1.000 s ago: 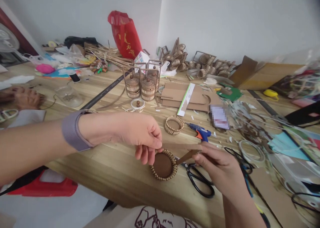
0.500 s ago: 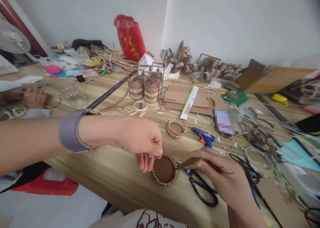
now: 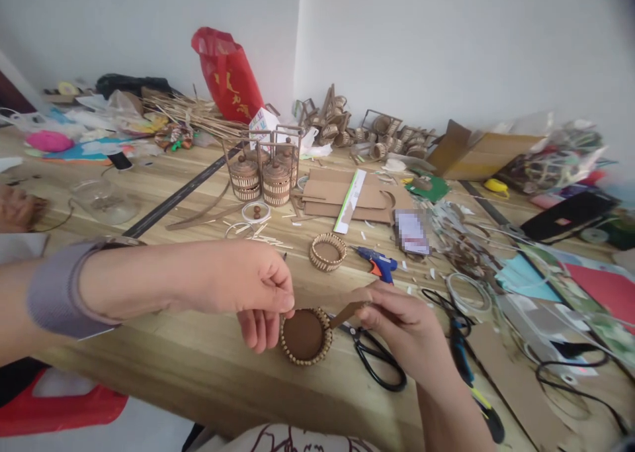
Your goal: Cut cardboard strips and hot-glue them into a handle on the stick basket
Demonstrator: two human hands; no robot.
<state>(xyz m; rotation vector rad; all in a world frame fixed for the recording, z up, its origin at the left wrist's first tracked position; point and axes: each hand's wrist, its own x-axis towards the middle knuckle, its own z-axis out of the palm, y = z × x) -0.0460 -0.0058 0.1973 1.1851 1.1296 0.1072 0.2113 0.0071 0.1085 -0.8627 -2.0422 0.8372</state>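
Observation:
A small round basket with a brown base and a rim of short pale sticks is tilted up in front of me. My left hand has thumb and finger pinched together at its upper left rim, the other fingers curled beside it. A brown cardboard strip runs from the basket's right side into my right hand, which pinches its free end. Just below the strip lie black-handled scissors, blades partly hidden. A second stick-sided ring basket stands beyond, beside a blue glue gun.
Lidded stick baskets in frames stand behind my left hand. Cardboard sheets and a phone-like pixelated item lie ahead. At right are tangled strips, a cutter and cables. Another person's hand rests at far left.
The view has swung to the right, so everything sits further left. Both hands keep nearly the same hold on the basket and the strip.

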